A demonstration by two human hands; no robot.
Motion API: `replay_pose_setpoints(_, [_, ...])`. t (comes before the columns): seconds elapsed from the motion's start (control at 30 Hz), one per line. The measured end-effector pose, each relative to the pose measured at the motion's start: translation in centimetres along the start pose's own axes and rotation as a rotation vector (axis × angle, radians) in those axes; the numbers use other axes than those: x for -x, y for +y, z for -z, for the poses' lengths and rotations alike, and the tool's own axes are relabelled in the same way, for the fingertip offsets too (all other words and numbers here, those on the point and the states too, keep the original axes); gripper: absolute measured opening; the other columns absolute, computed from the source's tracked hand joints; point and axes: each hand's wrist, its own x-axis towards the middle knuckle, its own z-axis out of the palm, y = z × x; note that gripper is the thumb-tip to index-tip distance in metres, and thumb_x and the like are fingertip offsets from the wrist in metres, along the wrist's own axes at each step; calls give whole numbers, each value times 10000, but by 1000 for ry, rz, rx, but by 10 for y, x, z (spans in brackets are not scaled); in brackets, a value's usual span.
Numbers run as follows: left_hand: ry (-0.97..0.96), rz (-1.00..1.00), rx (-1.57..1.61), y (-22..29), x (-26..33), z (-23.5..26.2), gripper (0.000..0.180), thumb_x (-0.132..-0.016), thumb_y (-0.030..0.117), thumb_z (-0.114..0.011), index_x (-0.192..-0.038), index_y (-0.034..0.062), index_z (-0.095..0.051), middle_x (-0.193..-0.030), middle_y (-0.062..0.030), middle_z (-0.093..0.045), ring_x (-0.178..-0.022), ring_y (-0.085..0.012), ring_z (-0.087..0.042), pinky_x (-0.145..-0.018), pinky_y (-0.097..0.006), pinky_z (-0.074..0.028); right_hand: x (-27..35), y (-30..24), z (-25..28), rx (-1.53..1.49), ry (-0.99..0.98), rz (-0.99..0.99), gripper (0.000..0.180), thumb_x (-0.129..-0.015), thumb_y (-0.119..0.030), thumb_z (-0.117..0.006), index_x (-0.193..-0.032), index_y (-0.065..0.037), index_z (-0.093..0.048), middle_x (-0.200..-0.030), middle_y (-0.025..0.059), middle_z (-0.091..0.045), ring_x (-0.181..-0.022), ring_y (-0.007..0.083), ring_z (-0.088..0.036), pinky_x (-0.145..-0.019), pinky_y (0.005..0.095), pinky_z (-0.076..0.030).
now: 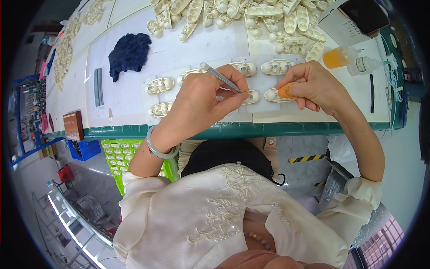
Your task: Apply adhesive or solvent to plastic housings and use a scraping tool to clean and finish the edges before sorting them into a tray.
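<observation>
Stick (pixel 216 73) is pinched by left hand (pixel 204 96), orange object (pixel 285 91) by right hand (pixel 317 87), near bottle (pixel 337 57) holding orange liquid (pixel 332 59).

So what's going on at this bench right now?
A person's left hand pinches a slim grey tool, its tip by a cream piece in the nearer row. The right hand holds a small orange item at the next piece. Behind lies a pile of cream parts, with a dark blue cloth off to the left.
</observation>
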Motion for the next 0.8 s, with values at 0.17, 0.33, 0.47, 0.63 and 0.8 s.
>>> replay_pose_setpoints(0.17, [2, -3, -48, -1, -3, 0, 75, -759, -11, -664, -822, -41, -636, -818, -43, -619, -734, -103, -611, -674, -218, -520, 3, 0, 1, 22, -3, 27, 160, -752, -88, -606, -860, 19, -656, -510, 40, -538, -337, 51, -408, -312, 193, -288])
replay_pose_setpoints(0.33, [-11, -2, 21, -4, -3, 1, 87, -750, -8, -679, -828, -32, -651, -819, -41, -625, -729, -111, -618, -674, -226, -523, 6, 1, 1, 43, -4, 50, 177, -759, -81, -596, -887, 25, -659, -519, 45, -548, -347, 52, -433, -316, 185, -316])
replay_pose_setpoints(0.47, [-3, -49, -3, -7, -3, 0, 92, -747, -6, -680, -834, -27, -657, -819, -41, -625, -718, -114, -619, -663, -229, -521, 6, 0, 1, 43, -6, 59, 182, -761, -83, -600, -893, 27, -658, -521, 49, -552, -347, 51, -432, -319, 185, -318])
replay_pose_setpoints(0.63, [45, -119, -210, -7, 1, -9, 88, -709, -26, -658, -783, 2, -618, -764, -28, -631, -670, -102, -612, -630, -221, -509, 10, -1, 1, 85, -16, 77, 209, -770, -93, -599, -934, 25, -652, -523, 52, -553, -353, 49, -435, -324, 184, -322])
replay_pose_setpoints(0.8, [132, -250, -286, -9, 2, -14, 145, -658, -20, -646, -754, 55, -567, -724, -34, -623, -610, -161, -609, -546, -259, -483, 11, -9, -12, 87, 33, 173, 223, -785, -65, -573, -986, -20, -657, -483, 39, -531, -325, 41, -416, -315, 185, -315])
